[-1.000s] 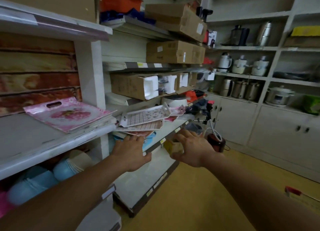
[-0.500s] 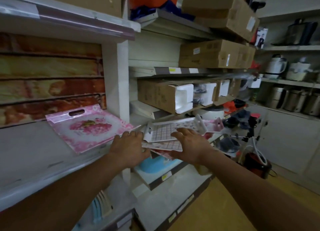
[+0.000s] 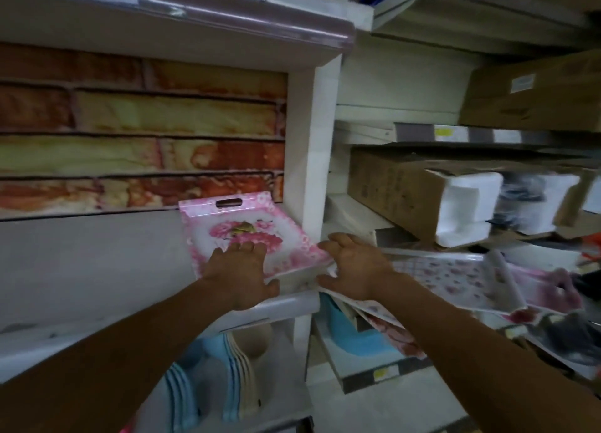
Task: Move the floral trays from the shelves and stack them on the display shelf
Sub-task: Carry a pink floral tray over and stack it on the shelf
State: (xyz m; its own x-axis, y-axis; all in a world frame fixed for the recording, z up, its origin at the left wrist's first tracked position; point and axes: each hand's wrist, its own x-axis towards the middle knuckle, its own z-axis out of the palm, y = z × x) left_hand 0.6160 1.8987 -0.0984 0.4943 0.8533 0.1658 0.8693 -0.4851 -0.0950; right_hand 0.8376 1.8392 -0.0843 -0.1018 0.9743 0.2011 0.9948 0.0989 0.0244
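So the pink floral tray is lying flat on the grey display shelf, tucked near the white upright post, with its front corner poking out over the shelf's front edge. It has a cut-out handle slot at the far end and looks like thin glossy plastic. My guess is it's light and fairly stiff but slippery, so it would slide around easily, and I'd take it by the rim or that handle slot rather than the slick middle.

The left hand rests palm-down on the near part of the tray, fingers straight and spread, pressing rather than gripping, with the forearm reaching in from lower left. The right hand is at the tray's front right corner, fingers loosely spread with the thumb low by the edge. It looks like it's touching or steadying that corner, but I can't tell whether it really pinches it.

Just to the right, on the next shelf over, more floral trays sit in a messy heap, some tilted. Above them are cardboard boxes with foam ends, and below the display shelf there are pale blue plastic items.
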